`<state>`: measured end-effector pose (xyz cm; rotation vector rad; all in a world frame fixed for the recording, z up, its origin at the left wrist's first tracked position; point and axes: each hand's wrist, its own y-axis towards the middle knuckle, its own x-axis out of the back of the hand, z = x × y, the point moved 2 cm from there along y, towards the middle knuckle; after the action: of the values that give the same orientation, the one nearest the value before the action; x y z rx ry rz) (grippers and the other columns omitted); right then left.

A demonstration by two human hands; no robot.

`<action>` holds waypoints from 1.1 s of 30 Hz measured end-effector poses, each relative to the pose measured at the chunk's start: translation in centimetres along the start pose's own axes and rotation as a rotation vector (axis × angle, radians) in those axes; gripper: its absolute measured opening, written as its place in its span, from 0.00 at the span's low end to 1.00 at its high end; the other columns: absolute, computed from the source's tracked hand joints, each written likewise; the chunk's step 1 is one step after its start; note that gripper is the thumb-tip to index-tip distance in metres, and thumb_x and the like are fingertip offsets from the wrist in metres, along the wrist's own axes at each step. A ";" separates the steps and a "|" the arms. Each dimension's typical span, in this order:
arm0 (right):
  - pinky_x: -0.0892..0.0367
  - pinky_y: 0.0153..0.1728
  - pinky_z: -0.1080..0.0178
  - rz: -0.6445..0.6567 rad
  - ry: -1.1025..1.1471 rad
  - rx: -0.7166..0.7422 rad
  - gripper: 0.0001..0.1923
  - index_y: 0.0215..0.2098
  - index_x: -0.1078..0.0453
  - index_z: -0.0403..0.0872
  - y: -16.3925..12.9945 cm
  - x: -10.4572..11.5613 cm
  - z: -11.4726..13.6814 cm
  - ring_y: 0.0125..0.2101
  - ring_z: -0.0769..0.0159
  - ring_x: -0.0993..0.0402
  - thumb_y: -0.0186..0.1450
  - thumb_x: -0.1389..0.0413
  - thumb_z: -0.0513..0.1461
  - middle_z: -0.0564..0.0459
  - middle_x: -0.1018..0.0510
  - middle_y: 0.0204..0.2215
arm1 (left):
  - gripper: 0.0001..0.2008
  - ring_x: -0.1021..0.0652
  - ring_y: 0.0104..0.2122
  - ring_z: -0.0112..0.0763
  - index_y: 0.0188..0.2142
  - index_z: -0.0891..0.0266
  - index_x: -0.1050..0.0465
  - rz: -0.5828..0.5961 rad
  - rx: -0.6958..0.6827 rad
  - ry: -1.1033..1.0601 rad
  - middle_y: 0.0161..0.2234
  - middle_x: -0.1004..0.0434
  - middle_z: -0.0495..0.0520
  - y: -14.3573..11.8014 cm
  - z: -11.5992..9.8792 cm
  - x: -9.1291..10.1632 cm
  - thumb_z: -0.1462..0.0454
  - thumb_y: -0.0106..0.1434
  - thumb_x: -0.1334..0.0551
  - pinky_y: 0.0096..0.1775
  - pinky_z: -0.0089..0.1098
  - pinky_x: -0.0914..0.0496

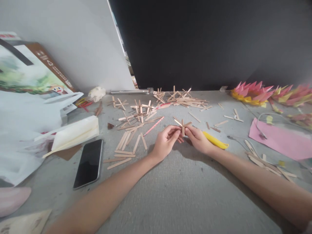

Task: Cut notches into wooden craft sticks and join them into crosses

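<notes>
Both hands meet over the grey tabletop (185,195): the left hand (165,141) and right hand (198,139) each have their grip clamped on a small star of crossed wooden sticks (182,126). Loose sticks (129,139) lie to the left near a phone (89,163), and a yellow tool (215,140) lies just beside the right hand.

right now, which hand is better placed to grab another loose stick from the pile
Left, probably. The loose sticks lie just beside the left hand, on its own side. The right hand sits further from them and would have to cross over while both hold the stick cluster.
</notes>
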<state>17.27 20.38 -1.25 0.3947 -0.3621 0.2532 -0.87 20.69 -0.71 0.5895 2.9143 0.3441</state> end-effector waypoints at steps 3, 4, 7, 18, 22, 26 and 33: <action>0.28 0.39 0.61 -0.005 -0.006 0.010 0.23 0.38 0.30 0.49 0.1 0.0 0.1 0.33 0.62 0.27 0.79 0.55 0.55 0.53 0.24 0.31 | 0.16 0.15 0.30 0.35 0.45 0.61 0.30 -0.010 0.021 -0.046 0.34 0.17 0.55 0.1 0.0 -0.2 0.50 0.72 0.36 0.36 0.35 0.20; 0.28 0.39 0.60 -0.007 -0.002 0.015 0.23 0.38 0.31 0.49 0.2 0.0 0.1 0.34 0.62 0.27 0.79 0.55 0.55 0.52 0.25 0.31 | 0.17 0.15 0.30 0.35 0.45 0.61 0.32 -0.010 0.031 -0.071 0.34 0.17 0.55 0.1 0.0 -0.3 0.50 0.72 0.36 0.35 0.35 0.20; 0.28 0.42 0.59 -0.013 0.020 0.049 0.22 0.36 0.30 0.50 0.4 -0.1 0.4 0.36 0.60 0.27 0.79 0.55 0.53 0.50 0.24 0.34 | 0.19 0.15 0.28 0.34 0.47 0.59 0.36 0.005 0.063 -0.163 0.34 0.17 0.53 0.2 0.1 -0.5 0.50 0.70 0.34 0.33 0.35 0.20; 0.25 0.41 0.58 -0.047 0.036 0.029 0.17 0.53 0.25 0.50 0.1 -0.2 0.4 0.35 0.61 0.21 0.79 0.50 0.50 0.49 0.19 0.38 | 0.29 0.18 0.24 0.31 0.60 0.60 0.36 0.057 0.137 -0.198 0.30 0.19 0.49 -0.2 0.0 -0.6 0.54 0.66 0.29 0.31 0.32 0.24; 0.27 0.47 0.55 -0.065 -0.071 0.120 0.18 0.52 0.24 0.50 0.0 -0.4 0.0 0.41 0.60 0.22 0.80 0.52 0.48 0.47 0.20 0.41 | 0.45 0.16 0.25 0.34 0.74 0.57 0.52 0.118 0.146 -0.221 0.30 0.18 0.48 -0.1 -0.1 -0.5 0.55 0.66 0.29 0.30 0.32 0.24; 0.28 0.47 0.56 -0.028 -0.096 0.176 0.16 0.53 0.25 0.50 -0.1 -0.4 0.1 0.42 0.60 0.22 0.81 0.54 0.44 0.47 0.20 0.41 | 0.54 0.15 0.27 0.36 0.77 0.54 0.65 0.190 0.187 -0.283 0.31 0.16 0.50 0.0 -0.6 -0.5 0.57 0.66 0.27 0.32 0.33 0.22; 0.27 0.47 0.58 -0.030 -0.120 0.239 0.15 0.54 0.25 0.51 -0.1 -0.3 0.3 0.43 0.61 0.22 0.81 0.54 0.41 0.47 0.20 0.44 | 0.48 0.15 0.27 0.36 0.75 0.55 0.56 0.202 0.204 -0.292 0.31 0.16 0.51 -0.1 -1.1 -0.6 0.58 0.66 0.27 0.33 0.33 0.21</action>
<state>16.95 20.10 -1.19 0.6524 -0.4448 0.2453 -0.61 20.18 0.38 0.8856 2.6307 -0.0204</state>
